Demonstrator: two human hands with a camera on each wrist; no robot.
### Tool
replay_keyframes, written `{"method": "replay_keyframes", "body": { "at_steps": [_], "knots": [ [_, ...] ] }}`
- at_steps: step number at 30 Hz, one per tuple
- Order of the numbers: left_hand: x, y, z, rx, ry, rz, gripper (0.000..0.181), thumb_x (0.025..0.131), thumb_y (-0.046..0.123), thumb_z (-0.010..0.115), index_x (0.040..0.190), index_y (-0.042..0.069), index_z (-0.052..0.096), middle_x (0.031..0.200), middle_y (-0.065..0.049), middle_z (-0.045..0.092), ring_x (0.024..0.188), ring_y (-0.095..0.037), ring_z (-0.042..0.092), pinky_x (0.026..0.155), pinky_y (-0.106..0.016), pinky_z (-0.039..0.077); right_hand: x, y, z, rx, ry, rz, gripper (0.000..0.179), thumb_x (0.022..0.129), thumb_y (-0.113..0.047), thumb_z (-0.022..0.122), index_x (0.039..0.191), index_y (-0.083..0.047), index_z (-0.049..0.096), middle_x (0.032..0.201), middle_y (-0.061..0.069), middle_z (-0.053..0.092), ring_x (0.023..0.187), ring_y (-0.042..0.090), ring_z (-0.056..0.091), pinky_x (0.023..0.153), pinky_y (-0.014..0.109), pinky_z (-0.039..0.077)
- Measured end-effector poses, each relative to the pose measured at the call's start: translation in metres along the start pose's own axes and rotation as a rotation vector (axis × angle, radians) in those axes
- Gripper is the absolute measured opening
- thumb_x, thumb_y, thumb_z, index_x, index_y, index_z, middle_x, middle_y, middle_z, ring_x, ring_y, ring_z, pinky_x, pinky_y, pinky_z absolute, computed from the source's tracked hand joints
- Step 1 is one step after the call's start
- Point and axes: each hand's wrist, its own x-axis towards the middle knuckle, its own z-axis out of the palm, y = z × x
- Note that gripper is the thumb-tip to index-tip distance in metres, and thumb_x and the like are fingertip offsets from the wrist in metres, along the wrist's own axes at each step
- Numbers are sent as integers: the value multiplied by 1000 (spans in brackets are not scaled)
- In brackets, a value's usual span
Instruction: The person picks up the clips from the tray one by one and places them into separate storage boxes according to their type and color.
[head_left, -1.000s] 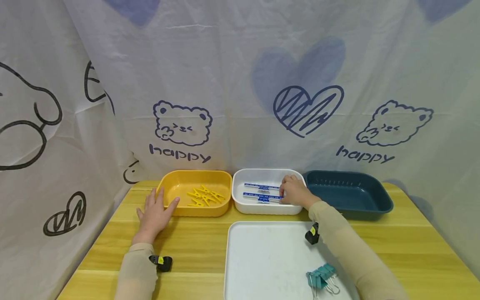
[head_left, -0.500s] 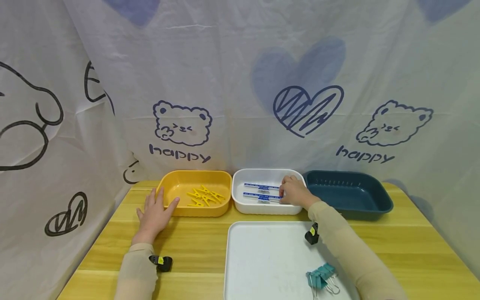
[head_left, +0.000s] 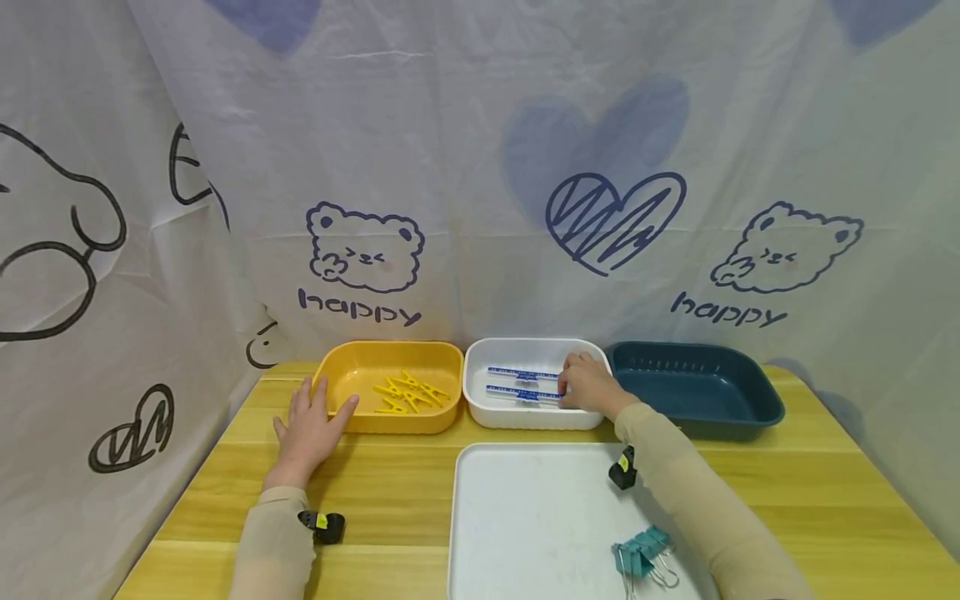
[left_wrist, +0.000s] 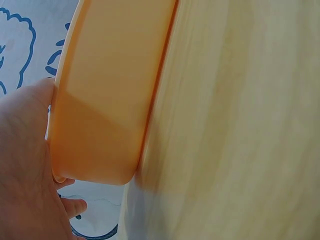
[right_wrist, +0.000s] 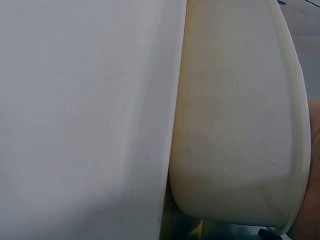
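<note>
My left hand (head_left: 307, 437) rests against the front left corner of a yellow bin (head_left: 397, 423), fingers extended along its side and thumb at the front rim. Several yellow clothespins (head_left: 408, 392) lie in that bin. Inside the white bin (head_left: 536, 419), my right hand (head_left: 590, 385) pinches the right end of the nearer of two thin blue-and-white ruler-like strips (head_left: 517, 392). The farther strip (head_left: 517, 372) lies behind it. Its fingertips are partly hidden. In the right wrist view the white bin's outer wall (right_wrist: 235, 125) hides most of the right hand.
A dark blue bin (head_left: 690, 392) stands right of the white one. In front is a white tray (head_left: 532, 517) with teal binder clips (head_left: 642, 552) near my right forearm. A printed curtain (head_left: 487, 208) hangs behind the wooden table (head_left: 375, 500).
</note>
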Motion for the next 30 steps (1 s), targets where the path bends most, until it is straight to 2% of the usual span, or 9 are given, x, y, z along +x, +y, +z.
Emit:
{"method": "replay_keyframes", "body": {
  "at_steps": [12,17,22,30],
  "knots": [
    [0,0,0,-5,2,2,95,94,72,29,157,5,5,163,-25,-5,148,-50,-2,108,-78,-7,-1,-1,1,27,-8,24,17,80,-27,80,83,-12,74,101,6,57,94,24,45,88,41,40],
    [-1,1,0,-6,3,2,94,94,70,30,157,4,5,162,-25,-4,148,-50,-2,107,-78,-7,-1,0,2,42,25,25,19,79,-29,80,84,-14,70,100,6,57,94,24,45,88,42,40],
    [-2,2,0,1,-3,-7,94,95,71,29,157,5,5,163,-25,-5,148,-50,-2,108,-77,-7,-2,0,3,54,54,35,23,81,-28,78,90,-13,64,101,7,56,94,25,44,89,45,40],
    [0,-2,3,1,12,1,94,95,71,29,157,4,5,162,-25,-5,147,-51,-1,107,-78,-7,-1,0,4,78,88,54,29,86,-28,74,105,-12,58,103,7,56,96,24,45,88,41,43]
  ]
}}
